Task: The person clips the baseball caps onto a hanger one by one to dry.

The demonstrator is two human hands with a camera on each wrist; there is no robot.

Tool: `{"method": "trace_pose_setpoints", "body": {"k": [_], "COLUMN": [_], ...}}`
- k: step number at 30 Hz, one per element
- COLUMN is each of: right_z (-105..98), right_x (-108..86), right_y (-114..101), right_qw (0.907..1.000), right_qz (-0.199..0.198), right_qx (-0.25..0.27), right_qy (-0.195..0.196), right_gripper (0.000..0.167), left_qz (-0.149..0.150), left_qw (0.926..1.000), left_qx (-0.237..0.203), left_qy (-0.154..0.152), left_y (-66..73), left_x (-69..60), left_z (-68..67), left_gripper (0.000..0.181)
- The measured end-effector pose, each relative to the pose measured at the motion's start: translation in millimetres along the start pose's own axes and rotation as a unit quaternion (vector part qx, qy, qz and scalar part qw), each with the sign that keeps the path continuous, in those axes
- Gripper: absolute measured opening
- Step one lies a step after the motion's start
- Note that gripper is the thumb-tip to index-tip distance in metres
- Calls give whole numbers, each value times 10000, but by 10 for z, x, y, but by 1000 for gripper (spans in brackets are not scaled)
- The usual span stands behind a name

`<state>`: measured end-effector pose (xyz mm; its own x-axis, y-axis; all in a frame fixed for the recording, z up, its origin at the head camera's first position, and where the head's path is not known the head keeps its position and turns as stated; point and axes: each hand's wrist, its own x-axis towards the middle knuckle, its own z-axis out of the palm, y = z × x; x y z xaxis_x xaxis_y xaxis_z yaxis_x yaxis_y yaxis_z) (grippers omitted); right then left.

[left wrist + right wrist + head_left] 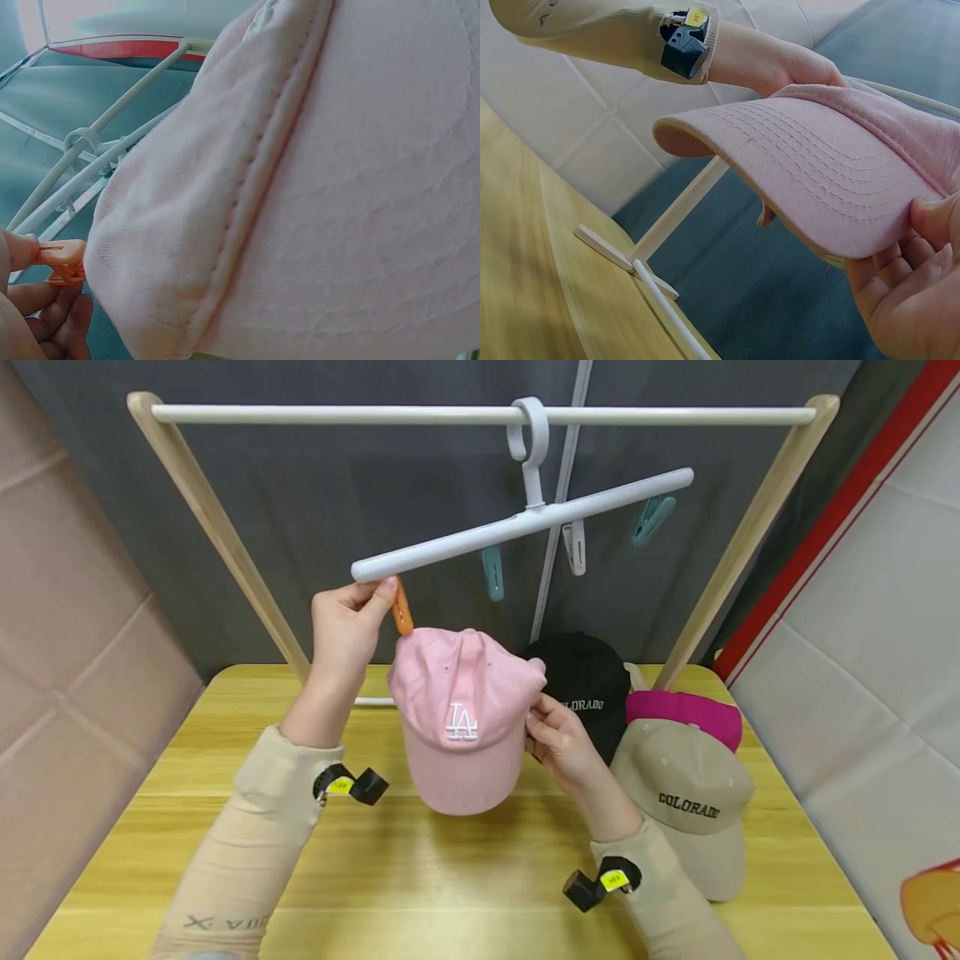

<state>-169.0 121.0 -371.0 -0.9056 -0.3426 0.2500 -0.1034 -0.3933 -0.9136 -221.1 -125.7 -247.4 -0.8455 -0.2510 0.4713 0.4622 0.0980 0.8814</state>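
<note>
A pink cap with a white LA emblem hangs in the air, front toward the head camera, brim down. My left hand pinches an orange clip under the low left end of the white hanger; the clip's lower end meets the cap's top left edge. In the left wrist view the orange clip sits between thumb and fingers beside the pink fabric. My right hand holds the cap's right side, its thumb on the brim's edge in the right wrist view.
The tilted hanger hooks over a white rail on a wooden-legged rack. Two teal clips and a white clip dangle from it. A black cap, a magenta cap and a beige cap lie at the table's right.
</note>
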Motion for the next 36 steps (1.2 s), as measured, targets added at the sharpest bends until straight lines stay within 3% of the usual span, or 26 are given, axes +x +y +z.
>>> {"method": "trace_pose_setpoints", "body": {"k": [10, 16, 26, 36], "right_z": [-23, -4, 16, 36], "right_x": [38, 69, 68, 24], "right_y": [19, 18, 45, 152], "right_qw": [9996, 9996, 9995, 9989], "right_qz": [-217, -245, -199, -82], "right_qx": [117, 123, 90, 80], "right_qy": [-134, 61, 221, 460], "right_gripper": [23, 23, 23, 24], "left_qz": [-180, -281, -632, -935], "left_qw": [9998, 9994, 9948, 9902], "left_qx": [95, 122, 67, 473], "left_qy": [-30, -134, -794, -922], "left_y": [19, 18, -37, -120], "left_x": [-9, -18, -14, -6], "left_z": [10, 12, -32, -63], "left_gripper": [26, 28, 33, 37]}}
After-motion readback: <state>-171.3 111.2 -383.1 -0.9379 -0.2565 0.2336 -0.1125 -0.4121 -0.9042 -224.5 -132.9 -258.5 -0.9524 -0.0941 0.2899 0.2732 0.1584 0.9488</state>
